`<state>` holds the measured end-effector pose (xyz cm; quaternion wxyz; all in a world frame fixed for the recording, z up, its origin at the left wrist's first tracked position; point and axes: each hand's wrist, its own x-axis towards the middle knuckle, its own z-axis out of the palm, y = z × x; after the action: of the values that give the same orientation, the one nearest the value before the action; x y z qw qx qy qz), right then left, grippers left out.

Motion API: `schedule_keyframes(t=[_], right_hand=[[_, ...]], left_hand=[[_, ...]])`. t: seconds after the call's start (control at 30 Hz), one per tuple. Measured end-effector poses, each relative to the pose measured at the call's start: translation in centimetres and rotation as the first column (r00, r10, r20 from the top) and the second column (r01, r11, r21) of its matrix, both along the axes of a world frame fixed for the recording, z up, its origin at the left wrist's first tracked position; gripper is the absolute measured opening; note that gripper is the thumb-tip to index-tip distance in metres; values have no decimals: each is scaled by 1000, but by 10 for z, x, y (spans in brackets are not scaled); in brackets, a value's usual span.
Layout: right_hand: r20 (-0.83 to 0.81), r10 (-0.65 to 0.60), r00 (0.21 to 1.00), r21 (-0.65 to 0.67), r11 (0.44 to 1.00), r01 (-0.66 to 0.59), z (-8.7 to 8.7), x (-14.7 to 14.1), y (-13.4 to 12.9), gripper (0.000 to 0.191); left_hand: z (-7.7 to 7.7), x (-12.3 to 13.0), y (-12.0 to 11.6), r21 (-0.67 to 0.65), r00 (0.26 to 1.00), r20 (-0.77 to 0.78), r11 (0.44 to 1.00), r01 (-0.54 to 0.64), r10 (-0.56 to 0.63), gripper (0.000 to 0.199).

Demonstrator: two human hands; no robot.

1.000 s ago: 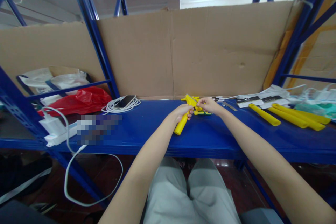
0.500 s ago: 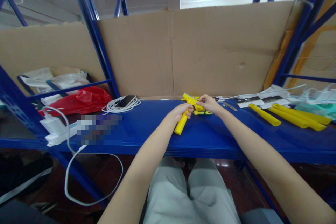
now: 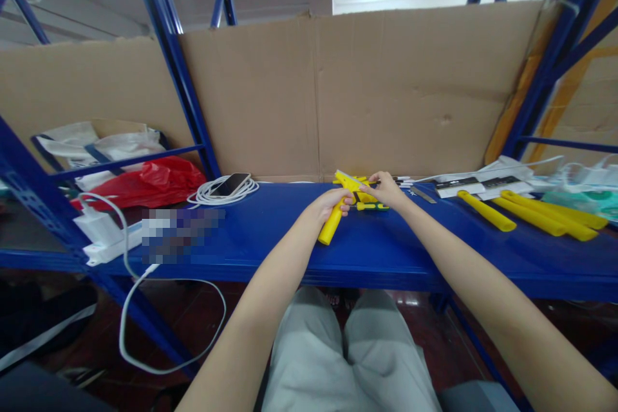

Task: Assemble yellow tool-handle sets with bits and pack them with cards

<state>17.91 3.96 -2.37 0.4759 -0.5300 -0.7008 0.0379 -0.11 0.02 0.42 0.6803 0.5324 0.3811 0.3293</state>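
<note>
My left hand [image 3: 337, 201] is wrapped round the handle of a yellow scraper [image 3: 329, 226], whose handle end points down toward me. The scraper's wide head with a pale edge tilts up and away, just above the blue shelf. At the right side of that head is my right hand [image 3: 386, 190], with thumb and fingers closed on it; anything small between the fingertips is hidden. Under the hands lies a yellow and green screwdriver [image 3: 371, 206]. More yellow pieces lie behind the scraper, partly covered.
Several yellow handles [image 3: 487, 211] lie at the right beside black-and-white packs [image 3: 458, 187]. A metal strip [image 3: 423, 195] and small bits lie nearer. On the left are a phone [image 3: 230, 184], a coiled white cable [image 3: 246, 190], a power strip [image 3: 109, 251] and a red bag [image 3: 164, 177]. Cardboard [image 3: 386, 90] stands behind.
The scraper and my left hand have shifted slightly left and up. My right hand's fingers have lifted a little and spread slightly at the scraper's head.
</note>
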Motion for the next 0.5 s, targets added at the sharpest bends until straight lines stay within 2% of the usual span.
schedule_keyframes(t=[0.1, 0.2, 0.3, 0.4, 0.5], right_hand=[[105, -26, 994, 56, 998, 21, 4, 2, -2, 25], [240, -47, 970, 8, 999, 47, 13, 9, -8, 19], [393, -14, 919, -160, 984, 84, 21, 20, -16, 17], [515, 43, 856, -354, 920, 167, 24, 30, -23, 12], [564, 92, 820, -432, 880, 198, 22, 34, -26, 21]], left_hand=[[-1, -1, 2, 30, 999, 35, 1000, -10, 9, 16], [-5, -1, 7, 43, 995, 56, 996, -83, 81, 15], [-9, -1, 12, 31, 984, 60, 985, -170, 168, 14], [-11, -1, 15, 6, 973, 71, 975, -221, 220, 13], [-11, -1, 17, -14, 961, 83, 965, -263, 263, 14]])
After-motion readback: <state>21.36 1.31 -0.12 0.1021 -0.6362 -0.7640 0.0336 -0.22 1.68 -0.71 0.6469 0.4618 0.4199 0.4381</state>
